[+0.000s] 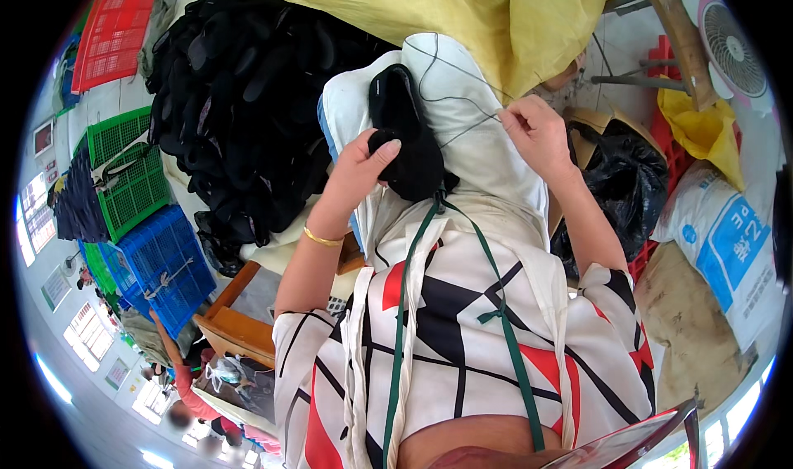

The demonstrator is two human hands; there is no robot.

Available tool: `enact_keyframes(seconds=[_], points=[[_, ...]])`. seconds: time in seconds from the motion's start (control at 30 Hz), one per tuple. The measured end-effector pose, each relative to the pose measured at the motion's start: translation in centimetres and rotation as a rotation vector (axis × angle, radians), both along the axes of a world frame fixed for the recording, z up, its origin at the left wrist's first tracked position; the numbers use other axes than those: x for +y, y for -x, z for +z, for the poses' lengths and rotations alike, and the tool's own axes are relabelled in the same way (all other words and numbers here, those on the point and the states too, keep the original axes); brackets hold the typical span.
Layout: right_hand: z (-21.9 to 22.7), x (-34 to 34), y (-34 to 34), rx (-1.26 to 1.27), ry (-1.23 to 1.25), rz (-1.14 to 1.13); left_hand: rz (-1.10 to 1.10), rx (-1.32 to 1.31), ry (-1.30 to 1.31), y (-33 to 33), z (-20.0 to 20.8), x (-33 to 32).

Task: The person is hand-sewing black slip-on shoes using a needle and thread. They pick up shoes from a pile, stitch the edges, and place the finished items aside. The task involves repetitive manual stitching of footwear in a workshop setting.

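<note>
A black cloth shoe (pixel 420 159) lies over my lap on a white cloth (pixel 475 151), its opening toward the far side. My left hand (pixel 357 168) is closed on the shoe's left side, thumb on top. To the right of the shoe, my right hand (pixel 535 135) is raised, thumb and fingers pinched on a dark thread (pixel 458 98). The thread loops loosely across the white cloth between shoe and fingers. Whether a needle is in the pinch is too small to tell. Dark green cords (pixel 404 291) hang down my front.
A big heap of black shoes (pixel 239 97) lies at the left, near yellow sheeting (pixel 405 7). Green (pixel 128 168) and blue crates (pixel 165 262) stand farther left, beside a wooden stool (pixel 239 329). At right are a black plastic bag (pixel 619 180), a white sack (pixel 719 246) and a fan (pixel 733 46).
</note>
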State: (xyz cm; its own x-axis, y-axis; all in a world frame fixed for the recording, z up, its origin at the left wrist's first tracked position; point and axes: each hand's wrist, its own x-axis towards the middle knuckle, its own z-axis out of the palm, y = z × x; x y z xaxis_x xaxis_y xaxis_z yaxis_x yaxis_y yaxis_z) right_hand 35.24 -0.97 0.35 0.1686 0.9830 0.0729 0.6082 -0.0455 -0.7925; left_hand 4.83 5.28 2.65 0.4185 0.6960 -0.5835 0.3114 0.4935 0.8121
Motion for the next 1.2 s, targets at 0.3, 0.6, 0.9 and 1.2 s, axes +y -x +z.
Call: enact_keyframes(seconds=[0.3,0.6,0.9,1.2], points=[[1.1,-0.3,-1.9,-0.044,-0.079,-0.118,0.06,-0.039,0.29,-0.5,0.1,-0.1],[4.7,-1.7,-3.3,-0.381,-0.288,-0.14,0.038,0.014,0.188,-2.2,-1.7,-2.1],[4.5,-7.0,-12.5,-0.66,0.242,-0.301,0.226,-0.066,0.292,-1.8,-1.8,-3.1],[0.7,-5.0,0.0,0.622,0.377,-0.095,0.364,-0.29,0.535,-1.1,-3.1,-3.4]])
